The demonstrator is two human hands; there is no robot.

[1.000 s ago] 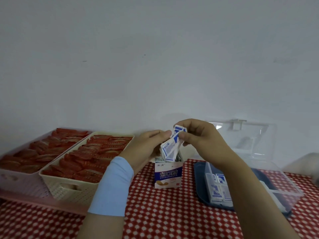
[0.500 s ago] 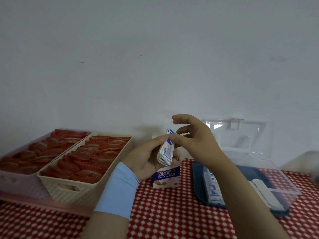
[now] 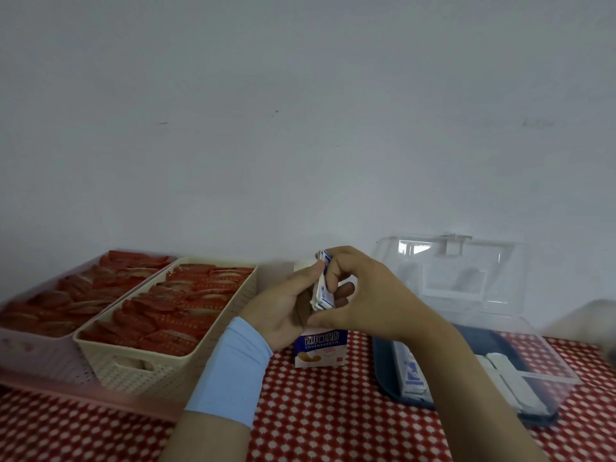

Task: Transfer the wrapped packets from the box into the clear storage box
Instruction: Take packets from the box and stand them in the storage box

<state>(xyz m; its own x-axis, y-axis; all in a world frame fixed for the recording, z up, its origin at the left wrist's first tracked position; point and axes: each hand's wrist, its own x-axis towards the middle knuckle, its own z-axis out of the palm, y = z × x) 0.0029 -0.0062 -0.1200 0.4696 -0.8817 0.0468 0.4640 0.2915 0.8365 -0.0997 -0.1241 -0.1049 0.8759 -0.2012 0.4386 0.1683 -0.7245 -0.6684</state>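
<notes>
A small stack of white-and-blue wrapped packets stands upright above the small blue-and-white box. My left hand cups the stack from the left, its thumb on the top edge. My right hand pinches the stack's top with the fingers and its bottom with the thumb. The clear storage box with a dark blue base stands to the right, its lid tipped open against the wall. Inside it lie a few packets, partly hidden by my right forearm.
Two baskets full of red wrapped packets stand at the left: a cream one and a pink one. White strips lie in the clear box's right part. A red-and-white checked cloth covers the table. A grey wall lies close behind.
One second ago the packets fanned loosely between both hands; now they are squared into an upright stack. My right hand moved from above to pinch it top and bottom.
</notes>
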